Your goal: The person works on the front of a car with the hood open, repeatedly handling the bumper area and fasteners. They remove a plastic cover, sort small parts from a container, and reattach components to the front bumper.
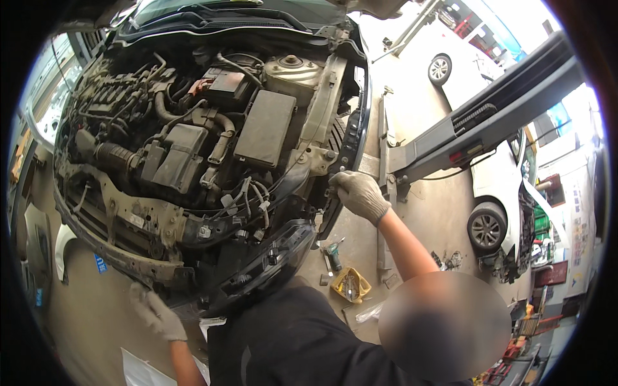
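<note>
My right hand [360,195], in a pale knit work glove, is at the front corner of the car's fender edge [348,148]. Its fingers are curled together around something small that I cannot make out. Low at the front, my gloved left hand [156,313] is slightly blurred, its fingers stretched out below the front edge and holding nothing visible. Between the hands, a dark headlight [261,262] sits tilted at the car's corner. Behind it, loose wiring connectors [248,201] lie beside the black box cover [266,128] in the exposed engine bay.
A green cordless driver [333,255] and a yellow container [364,285] of small parts lie on the floor nearby. A grey lift post [450,138] slants at the right, before white cars [496,186]. Loose body panels [38,251] stand at the left.
</note>
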Motion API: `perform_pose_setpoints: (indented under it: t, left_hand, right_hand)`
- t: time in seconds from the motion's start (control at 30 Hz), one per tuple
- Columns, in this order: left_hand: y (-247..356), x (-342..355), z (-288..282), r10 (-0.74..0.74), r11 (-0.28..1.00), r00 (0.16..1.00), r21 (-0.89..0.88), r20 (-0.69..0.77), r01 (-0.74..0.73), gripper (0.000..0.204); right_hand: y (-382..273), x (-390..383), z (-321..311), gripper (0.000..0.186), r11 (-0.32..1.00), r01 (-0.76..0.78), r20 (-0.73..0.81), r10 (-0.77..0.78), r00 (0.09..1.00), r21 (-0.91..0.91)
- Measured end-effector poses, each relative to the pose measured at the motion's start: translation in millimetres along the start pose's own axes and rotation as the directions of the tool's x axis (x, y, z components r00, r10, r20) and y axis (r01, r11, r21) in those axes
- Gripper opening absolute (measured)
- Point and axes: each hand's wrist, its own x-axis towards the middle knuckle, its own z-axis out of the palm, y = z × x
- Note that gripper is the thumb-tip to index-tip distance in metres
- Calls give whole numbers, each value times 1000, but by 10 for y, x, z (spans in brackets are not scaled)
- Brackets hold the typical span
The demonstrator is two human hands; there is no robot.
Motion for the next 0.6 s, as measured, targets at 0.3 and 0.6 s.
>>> perform_pose_setpoints:
  t: [0.3,0.6]
  left_hand:
    - [1056,56,1043,640,765,731,-110,236,-635,38]
    - [982,537,1824,524,827,716,-72,462,-558,21]
  right_hand:
    - [-117,527,349,20,754,503,678,-106,727,-422]
    - [-81,678,487,19,627,649,795,-77,601,-430]
